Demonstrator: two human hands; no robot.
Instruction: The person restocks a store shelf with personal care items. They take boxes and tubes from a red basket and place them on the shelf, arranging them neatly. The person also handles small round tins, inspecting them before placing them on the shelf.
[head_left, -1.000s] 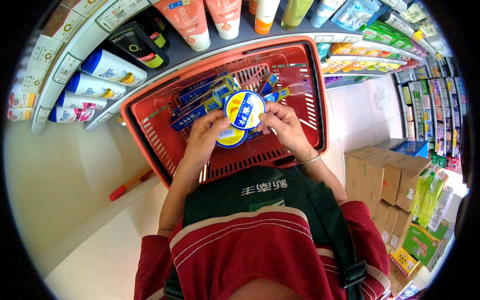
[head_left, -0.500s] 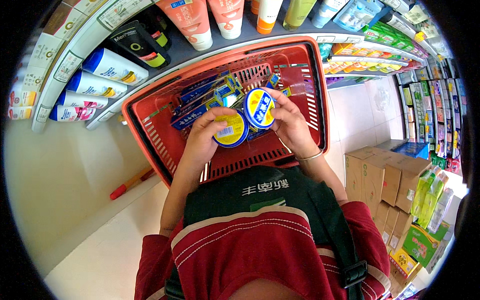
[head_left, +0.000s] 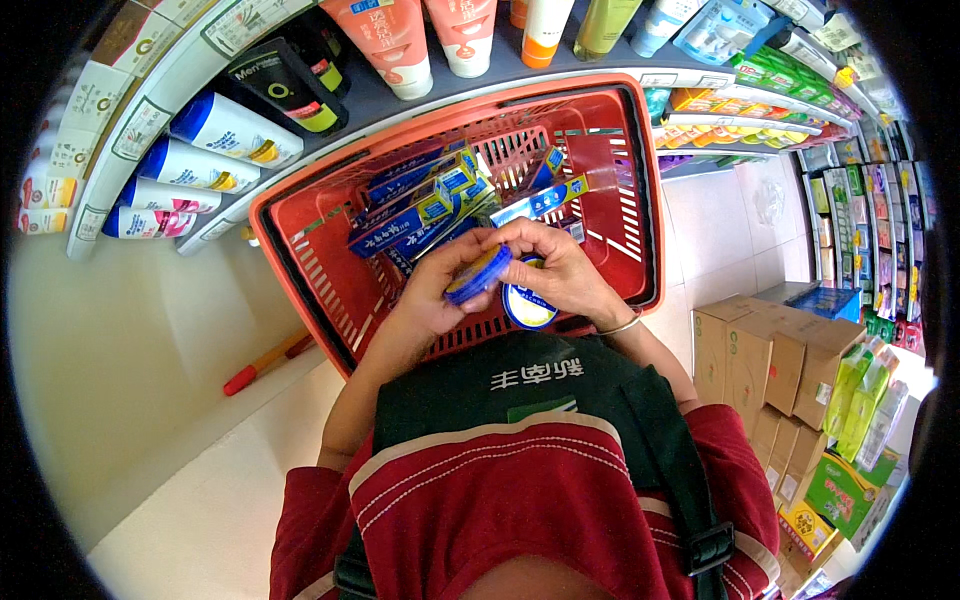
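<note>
Both my hands are together over a red shopping basket (head_left: 652, 200). My left hand (head_left: 437, 292) grips a flat round tin (head_left: 478, 276) with a blue rim, tilted nearly edge-on. The fingertips of my right hand (head_left: 572, 278) meet at that tin's upper edge. A second round tin (head_left: 531, 308), blue with a pale yellow and white face, hangs below my right palm, held in that hand. In the basket, beyond my hands, lie several long blue and yellow boxes (head_left: 408, 222), some stacked. Another blue and yellow box (head_left: 545, 200) lies to their right.
Along the far side, a shelf holds white bottles (head_left: 235, 132), a black pouch-like bottle (head_left: 285, 90) and pink tubes (head_left: 385, 45). Brown cartons (head_left: 755, 345) are stacked at right, beside green packages (head_left: 858, 395). A red-ended bar (head_left: 255, 375) is at lower left.
The left tin has turned from face-up to nearly edge-on. The right tin has moved down under my right hand, whose fingers have come over to the left tin.
</note>
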